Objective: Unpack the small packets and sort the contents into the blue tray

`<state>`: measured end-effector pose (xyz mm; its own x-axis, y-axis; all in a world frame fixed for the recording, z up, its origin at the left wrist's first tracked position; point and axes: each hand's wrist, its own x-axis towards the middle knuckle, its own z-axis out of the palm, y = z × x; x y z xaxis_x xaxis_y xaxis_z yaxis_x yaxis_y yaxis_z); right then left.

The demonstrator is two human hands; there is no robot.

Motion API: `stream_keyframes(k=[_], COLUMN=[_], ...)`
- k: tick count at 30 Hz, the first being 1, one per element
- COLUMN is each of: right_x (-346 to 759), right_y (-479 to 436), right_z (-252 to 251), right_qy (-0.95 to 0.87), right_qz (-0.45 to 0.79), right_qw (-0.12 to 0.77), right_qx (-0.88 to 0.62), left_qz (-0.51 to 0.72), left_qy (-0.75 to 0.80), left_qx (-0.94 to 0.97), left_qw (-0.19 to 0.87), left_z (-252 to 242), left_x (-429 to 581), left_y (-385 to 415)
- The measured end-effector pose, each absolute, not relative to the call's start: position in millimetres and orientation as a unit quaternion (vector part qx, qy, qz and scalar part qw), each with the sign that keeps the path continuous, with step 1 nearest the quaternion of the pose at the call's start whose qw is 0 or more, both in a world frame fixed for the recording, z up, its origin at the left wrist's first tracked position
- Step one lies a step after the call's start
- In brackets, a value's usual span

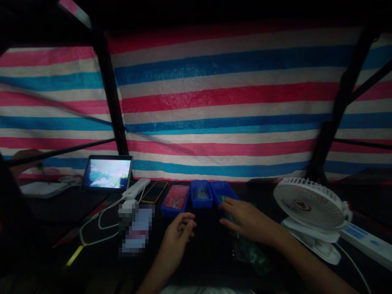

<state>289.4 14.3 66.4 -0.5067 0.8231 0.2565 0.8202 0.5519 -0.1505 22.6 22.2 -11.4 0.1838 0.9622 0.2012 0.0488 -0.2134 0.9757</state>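
My left hand (180, 232) is held over the dark table, just in front of a blue bin with a red lining (175, 197). Its fingers are curled together, and anything between them is too small to make out. My right hand (241, 216) reaches to the front of the right blue bin (225, 190), fingers apart, beside green pieces in clear plastic; nothing is visibly held. The middle blue bin (201, 194) holds small clear items. More green packets (255, 255) lie below my right wrist.
A white fan (310, 204) stands at the right beside a long white box (367, 245). At the left are a lit tablet (107, 173), a power strip (136, 188) with looping cables, a phone (154, 192) and a blurred sheet (137, 230). Striped sheeting (226, 98) hangs behind.
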Motion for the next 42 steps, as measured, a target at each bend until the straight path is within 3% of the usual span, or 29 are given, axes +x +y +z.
stream_keyframes(k=[7,15,29,37,42], right_x=[331.9,333.2,281.2,262.2,259.8], right_y=[-38.0,-20.8,1.8,17.4,19.9], right_z=[33.0,3.8,6.0,13.2,30.5], right_qy=[-0.833,-0.825,-0.876,-0.902,-0.907], right_qz=[0.039,0.005,-0.159,-0.15,-0.082], right_qw=[0.194,0.211,0.139,0.114,0.113], right_qx=[-0.517,-0.524,-0.434,-0.388,-0.397], left_qz=[0.479,0.478,0.47,0.473,0.471], left_qy=[0.416,0.414,0.414,0.419,0.423], left_qx=[0.614,0.612,0.624,0.614,0.617], left_qw=[0.47,0.475,0.468,0.473,0.468], left_z=[-9.8,-10.6,-4.8,-5.7,-8.7], left_x=[22.5,23.3,24.0,25.3,25.4], left_y=[22.5,25.8,19.3,21.3,22.1])
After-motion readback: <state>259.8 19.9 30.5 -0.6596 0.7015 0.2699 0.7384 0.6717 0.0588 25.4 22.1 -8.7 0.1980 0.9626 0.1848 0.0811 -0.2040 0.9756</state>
